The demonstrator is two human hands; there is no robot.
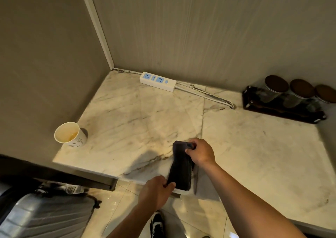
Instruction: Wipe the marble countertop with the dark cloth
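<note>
The dark cloth (181, 168) is folded into a long strip and stretched between both hands, just over the front edge of the marble countertop (138, 117). My right hand (201, 152) grips the far end of the strip above the counter. My left hand (154, 192) pinches the near end, which hangs just past the counter's edge. The cloth's underside is hidden, so contact with the marble cannot be told.
A paper cup (70, 135) with a little liquid stands at the counter's left front corner. A white power strip (157, 81) and its cable lie along the back wall. A dark rack of jars (289, 99) sits at back right. A grey suitcase (43, 217) stands on the floor, lower left.
</note>
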